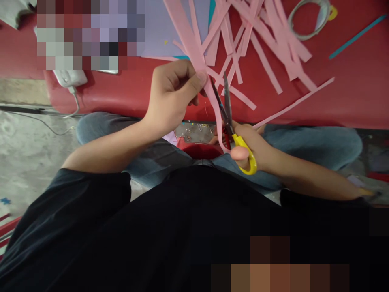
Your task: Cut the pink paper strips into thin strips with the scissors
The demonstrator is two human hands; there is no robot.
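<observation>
Over our lap, at the desk's near edge: we hold a long pink paper strip (199, 52) between our two hands.
Left hand: our left hand (173, 95) is closed in a pinch, thumb pressed against the fingers, gripping the strip where it comes down off the desk.
Right hand: our right hand (247, 146) is wrapped through the loops of the scissors (231, 121), thumb in the yellow ring.
Scissors: thin dark metal blades, parted in a narrow V, with the strip running between them; smooth plastic handles, one yellow, one red.
Strip: flat, matte, thin paper, slit lengthwise below the blades into two narrow tails that curl toward our lap.
Desk: a red desk (349, 93) with a smooth, slightly glossy top.
Paper pile: many cut pink strips (267, 36) lie crossed over one another on the desk, beside a pale lilac sheet (161, 36).
Other things: a roll of tape (308, 18) and a thin teal strip (355, 36) lie farther right.
Hard to make out: our right fingers are hidden under the handles; the red handle is mostly covered; the top left of the desk is blurred out.
</observation>
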